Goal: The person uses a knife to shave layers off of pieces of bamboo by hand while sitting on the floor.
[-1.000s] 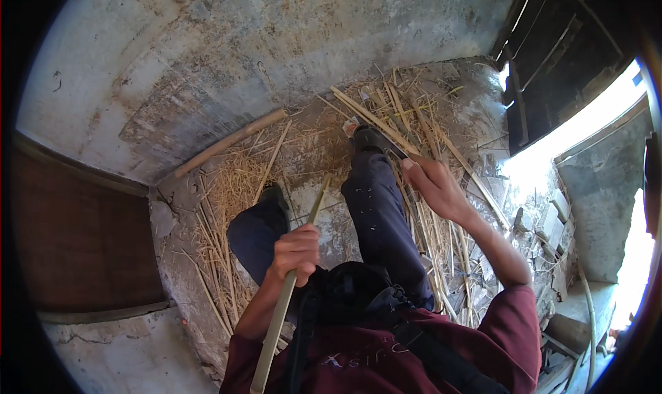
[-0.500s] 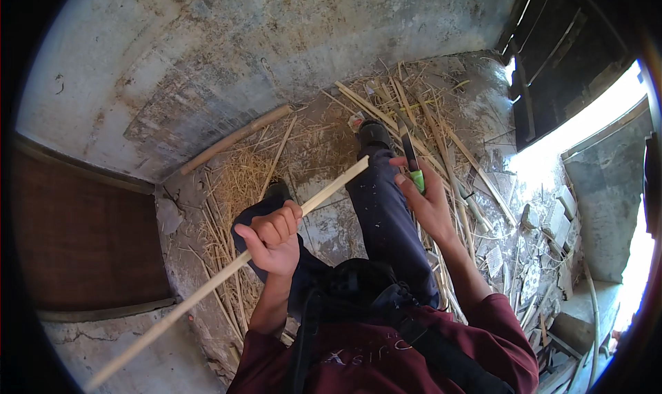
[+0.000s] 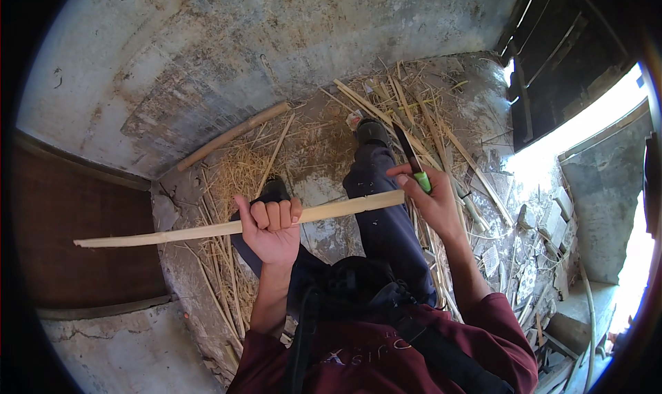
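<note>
My left hand [image 3: 274, 232] is closed round a long pale bamboo strip [image 3: 331, 210], its fingers curled over the strip and its thumb sticking up. The strip lies almost level across my thighs, one end out to the far left, the other close to my right hand [image 3: 434, 195]. In that right hand is a knife [image 3: 421, 180] with a green handle, gripped with the dark blade pointing up and away from me. The blade is apart from the strip. My fingers hide part of the handle.
Straw-like shavings [image 3: 238, 161] and several loose strips [image 3: 476, 170] litter the floor round my feet. A thick pole [image 3: 234, 135] lies along the stained wall [image 3: 227, 63]. Broken blocks [image 3: 552, 221] are piled at the right. A brown panel [image 3: 83, 235] stands at the left.
The bamboo strip has swung from a steep slant to nearly level, its right end coming toward my right hand. My left wrist has turned. The knife has shifted slightly.
</note>
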Demonstrator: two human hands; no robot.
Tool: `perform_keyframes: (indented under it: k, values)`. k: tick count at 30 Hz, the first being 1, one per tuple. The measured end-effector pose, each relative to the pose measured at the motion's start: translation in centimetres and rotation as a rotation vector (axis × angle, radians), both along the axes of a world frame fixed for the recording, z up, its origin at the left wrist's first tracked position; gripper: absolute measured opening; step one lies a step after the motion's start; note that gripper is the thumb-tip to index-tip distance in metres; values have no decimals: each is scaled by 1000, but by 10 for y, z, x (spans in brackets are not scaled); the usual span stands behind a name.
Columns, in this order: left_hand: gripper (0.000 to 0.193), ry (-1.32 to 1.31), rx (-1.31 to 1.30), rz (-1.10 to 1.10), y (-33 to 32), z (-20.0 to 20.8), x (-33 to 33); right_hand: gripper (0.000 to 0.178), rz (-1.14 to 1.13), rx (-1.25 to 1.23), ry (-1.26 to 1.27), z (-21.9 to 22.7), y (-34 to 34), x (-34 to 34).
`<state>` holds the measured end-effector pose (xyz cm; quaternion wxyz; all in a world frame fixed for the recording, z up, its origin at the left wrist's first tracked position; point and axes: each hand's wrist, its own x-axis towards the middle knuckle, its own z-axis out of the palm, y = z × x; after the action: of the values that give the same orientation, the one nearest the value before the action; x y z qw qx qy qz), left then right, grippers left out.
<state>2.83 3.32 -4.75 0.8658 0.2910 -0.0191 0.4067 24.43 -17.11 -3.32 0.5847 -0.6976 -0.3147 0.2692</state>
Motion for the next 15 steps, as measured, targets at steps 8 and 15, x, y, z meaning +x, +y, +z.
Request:
perform_keyframes:
  k: [8, 15]
  values:
    - [67, -54, -106, -98, -4, 5, -2, 47, 384, 191, 404, -18, -6, 16]
    - [66, -57, -139, -116, -6, 4, -2, 41, 513, 253, 535, -33, 2, 1]
